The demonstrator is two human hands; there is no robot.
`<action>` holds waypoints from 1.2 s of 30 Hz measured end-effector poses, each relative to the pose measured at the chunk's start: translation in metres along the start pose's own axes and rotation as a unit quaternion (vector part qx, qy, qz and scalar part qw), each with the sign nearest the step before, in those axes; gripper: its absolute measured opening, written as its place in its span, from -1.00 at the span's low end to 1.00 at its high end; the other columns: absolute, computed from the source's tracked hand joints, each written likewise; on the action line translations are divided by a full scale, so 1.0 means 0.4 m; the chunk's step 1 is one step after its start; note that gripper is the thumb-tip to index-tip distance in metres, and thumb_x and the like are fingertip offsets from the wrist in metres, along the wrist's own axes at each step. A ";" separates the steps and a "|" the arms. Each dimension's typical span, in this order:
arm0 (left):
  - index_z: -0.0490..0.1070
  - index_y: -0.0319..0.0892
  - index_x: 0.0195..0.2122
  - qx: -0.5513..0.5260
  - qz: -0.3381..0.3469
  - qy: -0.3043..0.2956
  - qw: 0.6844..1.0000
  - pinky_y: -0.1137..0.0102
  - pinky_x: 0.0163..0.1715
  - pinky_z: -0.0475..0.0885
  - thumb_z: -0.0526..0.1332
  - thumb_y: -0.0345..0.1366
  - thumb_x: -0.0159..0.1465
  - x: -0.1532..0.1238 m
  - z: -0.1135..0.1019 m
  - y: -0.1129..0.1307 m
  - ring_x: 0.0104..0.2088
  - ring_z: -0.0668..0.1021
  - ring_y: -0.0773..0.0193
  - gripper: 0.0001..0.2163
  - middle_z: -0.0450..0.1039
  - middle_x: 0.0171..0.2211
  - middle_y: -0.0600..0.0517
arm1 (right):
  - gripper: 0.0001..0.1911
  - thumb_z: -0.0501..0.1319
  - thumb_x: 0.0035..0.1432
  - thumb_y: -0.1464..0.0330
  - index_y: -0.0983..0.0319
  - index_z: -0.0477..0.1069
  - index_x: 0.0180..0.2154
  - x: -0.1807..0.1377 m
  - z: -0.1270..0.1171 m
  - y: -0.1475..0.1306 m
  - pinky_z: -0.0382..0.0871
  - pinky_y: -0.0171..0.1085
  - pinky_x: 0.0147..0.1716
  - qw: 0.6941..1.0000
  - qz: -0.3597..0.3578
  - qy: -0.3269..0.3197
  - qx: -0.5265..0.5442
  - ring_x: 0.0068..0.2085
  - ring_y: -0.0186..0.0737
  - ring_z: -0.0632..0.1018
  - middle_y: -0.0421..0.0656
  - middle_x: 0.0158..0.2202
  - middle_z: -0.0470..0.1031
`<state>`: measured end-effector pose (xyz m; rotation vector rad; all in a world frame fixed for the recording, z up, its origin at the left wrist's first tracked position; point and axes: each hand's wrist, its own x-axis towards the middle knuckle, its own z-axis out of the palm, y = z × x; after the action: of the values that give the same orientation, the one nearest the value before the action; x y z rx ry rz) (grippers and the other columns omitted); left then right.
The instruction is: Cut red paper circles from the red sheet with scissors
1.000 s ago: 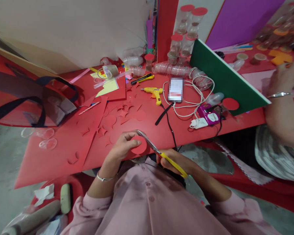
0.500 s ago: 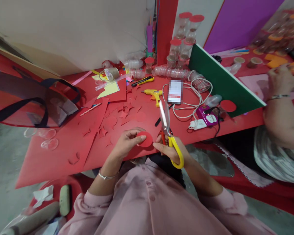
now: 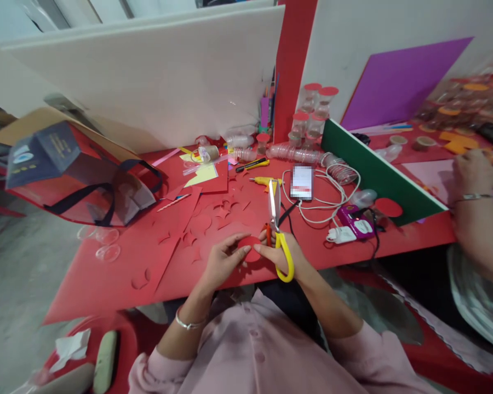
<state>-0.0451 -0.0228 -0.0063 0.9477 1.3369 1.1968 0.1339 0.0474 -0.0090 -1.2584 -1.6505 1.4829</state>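
Note:
A round red paper disc [image 3: 250, 249] is pinched at its left side between the thumb and fingers of my left hand [image 3: 225, 262]. My right hand [image 3: 282, 254] has its thumb on the disc's right edge. That same hand also holds scissors [image 3: 286, 262] with a yellow handle, blades pointing up and away from me; an orange-red piece shows beside the blades' base. Red paper scraps [image 3: 222, 210] and a cut circle [image 3: 200, 223] lie on the table just beyond my left hand. A yellow glue gun [image 3: 265, 181] lies behind the scissors, partly hidden by the blades.
On the red table [image 3: 107, 290] are a phone [image 3: 302, 183], white cables, a purple power adapter [image 3: 355, 223], a box cutter [image 3: 252, 165] and stacked clear cups [image 3: 291, 153]. A green board [image 3: 370, 169] divides off a co-worker's arm [image 3: 479, 219]. A bag [image 3: 82, 169] stands left.
My right hand has come closer to the left, and its thumb now lies on the disc. The scissors have shifted slightly left within the view. The camera view has tilted upward.

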 end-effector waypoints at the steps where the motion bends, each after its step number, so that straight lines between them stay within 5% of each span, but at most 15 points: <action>1: 0.54 -0.22 0.12 0.000 0.005 -0.002 1.000 0.44 -0.54 0.47 0.48 -0.03 0.15 0.000 -0.002 0.002 -0.60 0.53 0.36 -0.43 0.51 -0.46 0.09 | -0.66 0.38 -0.05 0.13 0.22 0.45 -0.31 0.003 -0.001 -0.002 0.47 -0.18 -0.27 1.000 0.003 0.001 0.009 -0.35 -0.14 0.57 -0.16 -0.41 0.54; 9: 0.50 -0.23 0.22 0.116 0.033 -0.033 0.992 0.47 -0.55 0.33 0.58 -0.15 -0.01 -0.015 -0.015 -0.008 -0.57 0.33 0.46 -0.25 0.58 -0.29 0.01 | -0.58 0.45 -0.11 0.12 0.24 0.44 -0.30 0.001 0.011 0.018 0.47 -0.21 -0.37 0.997 0.043 -0.001 0.067 -0.44 -0.21 0.53 -0.22 -0.46 0.48; 14: 0.53 -0.24 0.18 0.200 0.067 0.022 0.977 0.42 -0.47 0.36 0.55 -0.09 0.03 -0.005 -0.039 -0.026 -0.51 0.38 0.38 -0.31 0.60 -0.26 -0.02 | -0.49 0.34 0.12 -0.10 0.23 0.42 -0.31 -0.003 0.006 0.028 0.39 -0.25 -0.51 0.995 0.062 -0.055 0.061 -0.56 -0.24 0.47 -0.24 -0.58 0.43; 18: 0.40 -0.12 0.33 0.343 0.075 0.139 0.926 0.39 -0.40 0.36 0.52 -0.04 0.09 0.022 -0.090 -0.024 -0.44 0.52 0.24 -0.22 0.59 -0.33 0.01 | -0.42 0.20 0.25 -0.19 0.20 0.39 -0.40 -0.008 -0.018 0.015 0.29 -0.29 -0.47 0.991 -0.006 -0.018 -0.133 -0.47 -0.19 0.53 -0.16 -0.52 0.49; 21: 0.12 -0.02 0.48 0.449 0.065 0.194 0.870 0.39 -0.42 0.33 0.51 -0.01 0.11 0.032 -0.132 -0.019 -0.37 0.59 0.19 -0.05 0.63 -0.18 -0.01 | -0.44 0.08 0.36 -0.14 0.20 0.46 -0.31 -0.015 -0.029 -0.002 0.19 -0.28 -0.44 0.937 -0.022 0.013 -0.350 -0.38 -0.11 0.59 -0.09 -0.44 0.57; 24: 0.20 -0.03 0.43 0.495 0.073 0.218 0.838 0.36 -0.35 0.38 0.42 0.02 0.23 0.024 -0.171 -0.021 -0.23 0.64 0.15 -0.21 0.62 -0.02 -0.05 | -0.44 0.04 0.42 -0.10 0.21 0.54 -0.17 -0.018 -0.033 -0.014 0.20 -0.27 -0.40 0.887 0.005 0.032 -0.460 -0.29 -0.05 0.66 0.00 -0.33 0.66; 29: 0.55 -0.10 0.04 0.507 0.098 0.244 0.821 0.32 -0.24 0.46 0.27 -0.02 0.36 -0.003 -0.221 -0.037 -0.17 0.66 0.11 -0.65 0.64 -0.07 -0.07 | -0.39 0.05 0.39 -0.15 0.20 0.62 -0.18 -0.006 -0.034 -0.027 0.29 -0.29 -0.35 0.867 0.039 0.013 -0.496 -0.21 -0.02 0.69 0.06 -0.31 0.69; 36: 0.58 -0.12 -0.05 0.499 0.110 0.247 0.823 0.29 -0.19 0.49 0.23 -0.06 0.38 -0.013 -0.232 -0.046 -0.15 0.66 0.10 -0.71 0.64 -0.06 -0.08 | -0.44 0.12 0.40 -0.04 0.24 0.56 0.09 0.051 0.015 -0.053 0.41 -0.24 -0.15 0.840 0.053 0.049 -0.538 -0.08 0.03 0.69 0.12 -0.11 0.69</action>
<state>-0.1345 -0.0445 -0.0288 1.6135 2.4397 0.8831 0.1152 0.0648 0.0066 -1.9361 -2.4645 0.3991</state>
